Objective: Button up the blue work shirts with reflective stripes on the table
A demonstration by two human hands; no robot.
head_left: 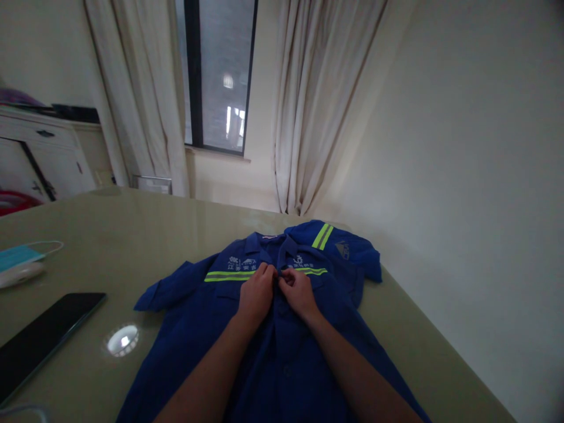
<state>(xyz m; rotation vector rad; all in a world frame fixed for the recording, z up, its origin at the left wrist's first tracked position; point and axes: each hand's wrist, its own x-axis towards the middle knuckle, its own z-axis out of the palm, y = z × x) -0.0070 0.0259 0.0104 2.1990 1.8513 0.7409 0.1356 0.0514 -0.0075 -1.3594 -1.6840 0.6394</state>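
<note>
A blue work shirt [194, 329] with yellow-green reflective stripes lies flat on the table [132, 229], front side up and collar pointing away from me. My left hand [255, 292] and my right hand [296, 289] meet at the shirt's front placket, just below the chest stripe. Both hands have their fingers curled and pinched on the fabric edges there. What sits between the fingertips is too small to make out.
A dark tablet or phone [42, 338] lies at the left. A blue face mask [17, 257] and a white object rest near the left edge. Lamp glare [123, 341] shows on the tabletop. Curtains, a window and a white cabinet [39, 153] stand behind.
</note>
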